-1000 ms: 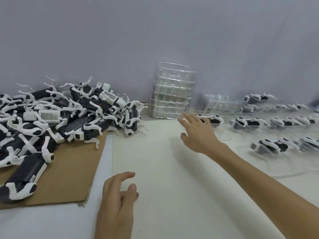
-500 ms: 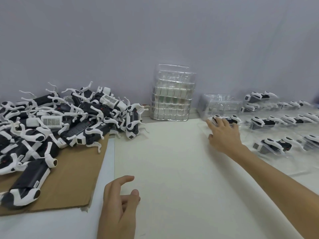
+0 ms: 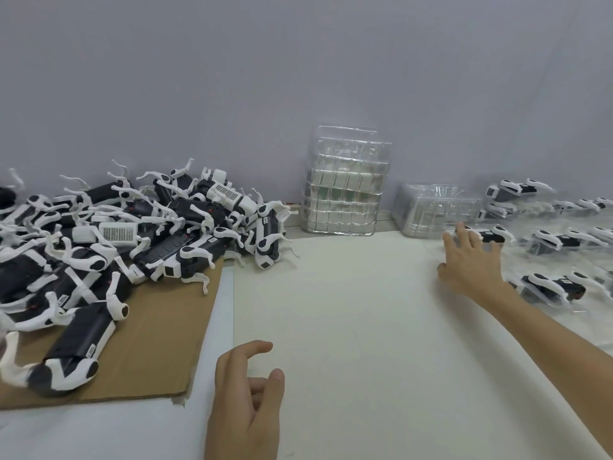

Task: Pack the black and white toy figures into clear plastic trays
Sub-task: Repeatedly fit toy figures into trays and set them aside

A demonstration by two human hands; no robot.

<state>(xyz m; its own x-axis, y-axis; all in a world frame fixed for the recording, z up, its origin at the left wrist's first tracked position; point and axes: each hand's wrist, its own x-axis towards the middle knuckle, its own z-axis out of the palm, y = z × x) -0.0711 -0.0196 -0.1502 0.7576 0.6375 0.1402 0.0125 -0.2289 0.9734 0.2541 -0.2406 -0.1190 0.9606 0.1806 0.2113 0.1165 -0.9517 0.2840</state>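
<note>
Grip released on both hands, right hand (image 3: 471, 265) flat on black and white toy figure (image 3: 489, 236) in clear plastic tray (image 3: 513, 250), left hand (image 3: 245, 400) loosely curled, loose figure pile (image 3: 179, 227) off to its left

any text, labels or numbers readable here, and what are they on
Nothing can be read.
White sticker on the nearest toy figure: too blurred to read.
Small label on the figure at the pile's right edge: too small to read.
No other text shows.
</note>
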